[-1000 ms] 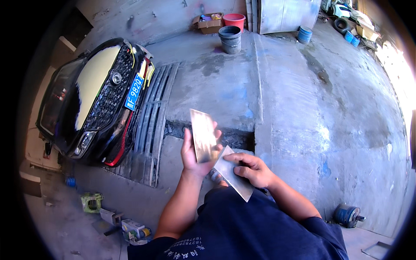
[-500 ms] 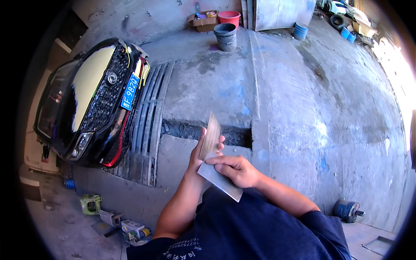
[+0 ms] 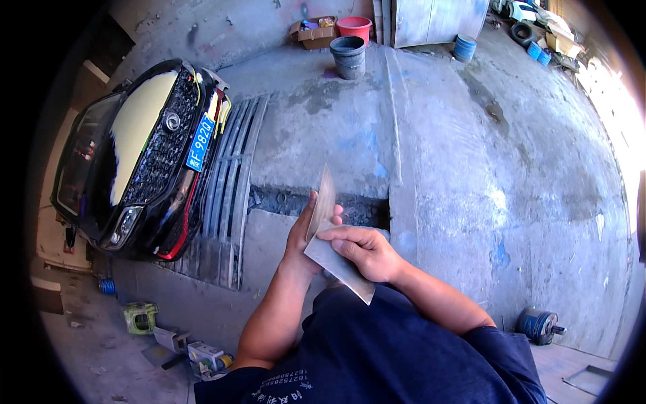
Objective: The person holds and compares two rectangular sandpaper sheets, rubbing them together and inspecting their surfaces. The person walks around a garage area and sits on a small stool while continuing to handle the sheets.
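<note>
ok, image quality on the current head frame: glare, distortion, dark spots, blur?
Head view: daylight blown out white along the right edge, sheen on the concrete floor; head view: fisheye bows the car, corners black; head view: trench interior shadowed, little detail; head view: upper plate and lower plate outlines fairly crisp.

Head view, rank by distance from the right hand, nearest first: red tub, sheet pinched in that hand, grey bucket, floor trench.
1. Pinched sheet: in the right hand, touching it.
2. Floor trench: on the floor just ahead.
3. Grey bucket: well ahead, standing on the floor.
4. Red tub: behind the bucket, near the wall.
</note>
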The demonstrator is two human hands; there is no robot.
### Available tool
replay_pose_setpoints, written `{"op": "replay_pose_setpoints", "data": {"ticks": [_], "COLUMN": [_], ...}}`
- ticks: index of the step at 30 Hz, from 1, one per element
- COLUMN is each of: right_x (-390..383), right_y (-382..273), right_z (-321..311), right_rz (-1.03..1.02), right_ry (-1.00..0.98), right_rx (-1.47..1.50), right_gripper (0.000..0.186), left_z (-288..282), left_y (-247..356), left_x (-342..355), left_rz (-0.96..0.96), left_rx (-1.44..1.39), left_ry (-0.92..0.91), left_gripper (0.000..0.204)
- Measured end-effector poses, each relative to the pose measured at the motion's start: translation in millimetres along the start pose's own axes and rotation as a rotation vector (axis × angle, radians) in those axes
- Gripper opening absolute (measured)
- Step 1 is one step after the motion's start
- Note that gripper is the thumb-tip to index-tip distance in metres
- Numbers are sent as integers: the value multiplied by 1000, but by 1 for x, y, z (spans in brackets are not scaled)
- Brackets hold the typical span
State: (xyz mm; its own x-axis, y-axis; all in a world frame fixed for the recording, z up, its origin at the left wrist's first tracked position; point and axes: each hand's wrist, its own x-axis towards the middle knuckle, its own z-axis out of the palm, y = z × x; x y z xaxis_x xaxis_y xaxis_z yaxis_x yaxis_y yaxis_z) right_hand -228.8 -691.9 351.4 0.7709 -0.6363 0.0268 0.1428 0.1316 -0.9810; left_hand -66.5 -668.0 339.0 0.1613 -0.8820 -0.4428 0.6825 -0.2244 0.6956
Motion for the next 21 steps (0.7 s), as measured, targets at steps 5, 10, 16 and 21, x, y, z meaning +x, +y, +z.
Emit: {"op": "replay_pose_setpoints", "data": {"ticks": [5, 10, 16, 21], "right_x": [-5, -5, -3, 15], "right_y": [2, 5, 2, -26], "right_z": [5, 9, 14, -2], "right_rz": [17, -29, -119, 149], "right_ry": [38, 36, 72, 74], "right_rx": [53, 6, -91, 113], "right_gripper": [27, 26, 28, 27], "left_z": [2, -3, -2, 6], "left_y": [1, 1, 13, 9], "left_x": [0, 3, 2, 2], "left_rz": [-51, -41, -65, -54], "left_rx": [-3, 3, 79, -46], "left_ry": [-2, 9, 30, -59], "left_gripper": [52, 53, 54, 52]}}
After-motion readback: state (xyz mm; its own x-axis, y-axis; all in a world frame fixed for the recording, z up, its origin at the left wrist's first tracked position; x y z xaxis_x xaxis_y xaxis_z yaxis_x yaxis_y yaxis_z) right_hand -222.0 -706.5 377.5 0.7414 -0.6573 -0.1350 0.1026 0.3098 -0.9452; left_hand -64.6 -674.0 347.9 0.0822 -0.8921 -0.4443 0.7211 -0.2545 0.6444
